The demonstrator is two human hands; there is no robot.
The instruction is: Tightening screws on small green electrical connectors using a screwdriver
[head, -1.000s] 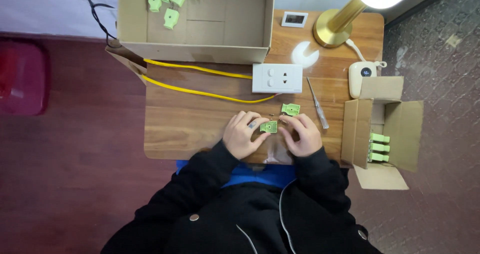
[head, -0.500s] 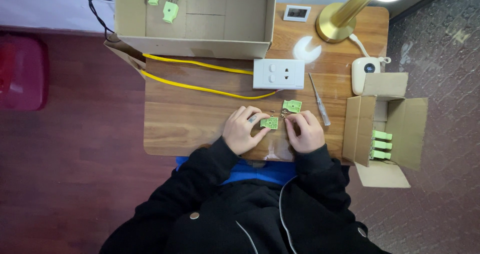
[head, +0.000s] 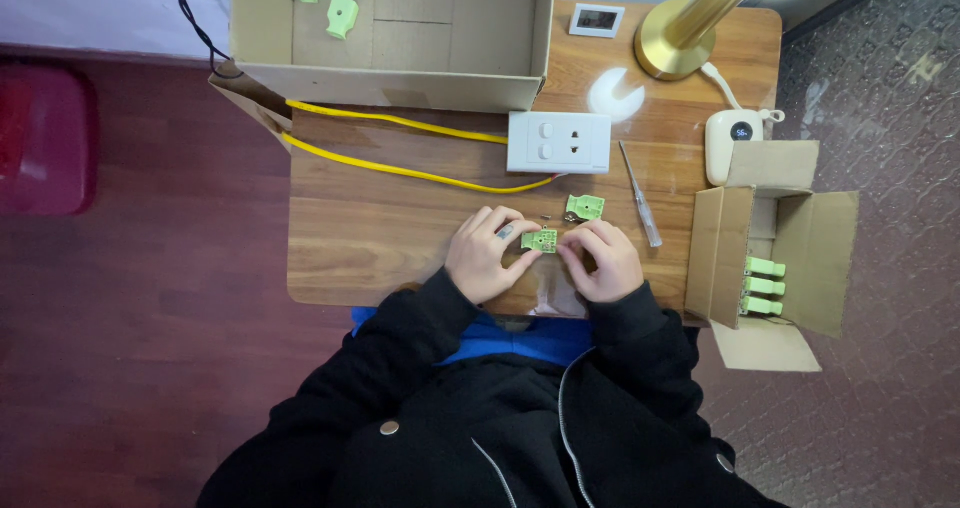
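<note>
Wooden table point(head: 380, 228) over dark red floor | left hand point(head: 484, 254) and right hand point(head: 602, 260) both pinched a small green connector point(head: 540, 240) at the near edge | second green piece point(head: 584, 207) just beyond | screwdriver point(head: 640, 180) right.

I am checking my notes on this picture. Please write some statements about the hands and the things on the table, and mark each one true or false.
1. Both hands, left hand and right hand, hold one green part. True.
2. A second green part lies on the table just beyond the hands. True.
3. The screwdriver is in the right hand. False: it lies on the table, apart from the hand.
4. The big box is empty. False: green parts lie in its far left corner.
5. The yellow wire runs to the white socket. True.
6. The small box stands on the left. False: it is on the right.
</note>
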